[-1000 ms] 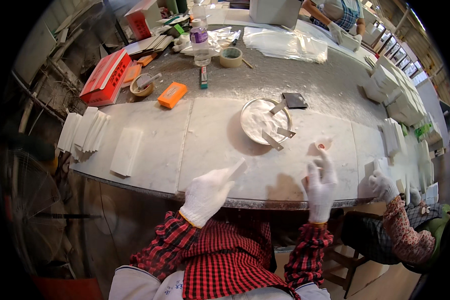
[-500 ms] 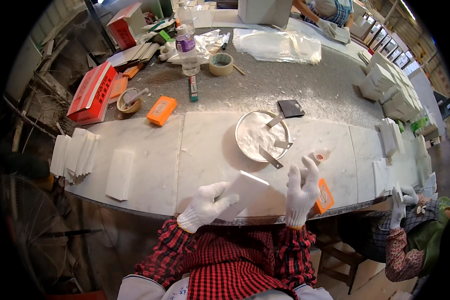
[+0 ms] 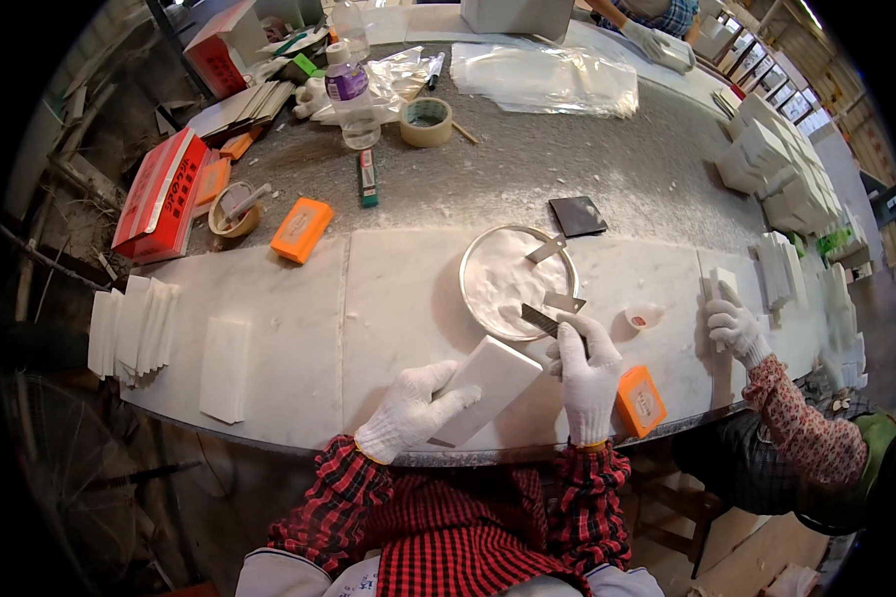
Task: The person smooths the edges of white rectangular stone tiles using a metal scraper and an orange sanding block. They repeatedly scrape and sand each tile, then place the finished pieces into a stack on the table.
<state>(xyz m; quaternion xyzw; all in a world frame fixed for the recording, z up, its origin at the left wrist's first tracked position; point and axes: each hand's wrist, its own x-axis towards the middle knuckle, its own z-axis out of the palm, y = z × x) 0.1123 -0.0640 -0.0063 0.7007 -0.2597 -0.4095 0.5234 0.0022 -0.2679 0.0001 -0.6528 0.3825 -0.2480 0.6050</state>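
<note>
My left hand (image 3: 414,406), in a white knitted glove, grips a flat white rectangular slab (image 3: 493,387), held tilted above the near edge of the table. My gloved right hand (image 3: 588,380) pinches the near end of a thin metal blade (image 3: 539,319). That blade's far end reaches over the rim of a round metal bowl (image 3: 465,295) full of white powder or paste. Two more metal blades, one at the bowl's far right (image 3: 546,249) and one at its right rim (image 3: 564,301), rest in it.
Orange boxes (image 3: 641,402) (image 3: 302,230), a small translucent cup (image 3: 643,316) and a black square plate (image 3: 577,216) lie around. White slabs (image 3: 226,369) stand left. Tape (image 3: 426,121) and a bottle (image 3: 352,98) sit farther back. A co-worker's gloved hand (image 3: 737,328) works at right.
My right hand has come down to the bowl and closed on a blade. My left hand keeps the slab. The co-worker's hand at right has reached onto the table.
</note>
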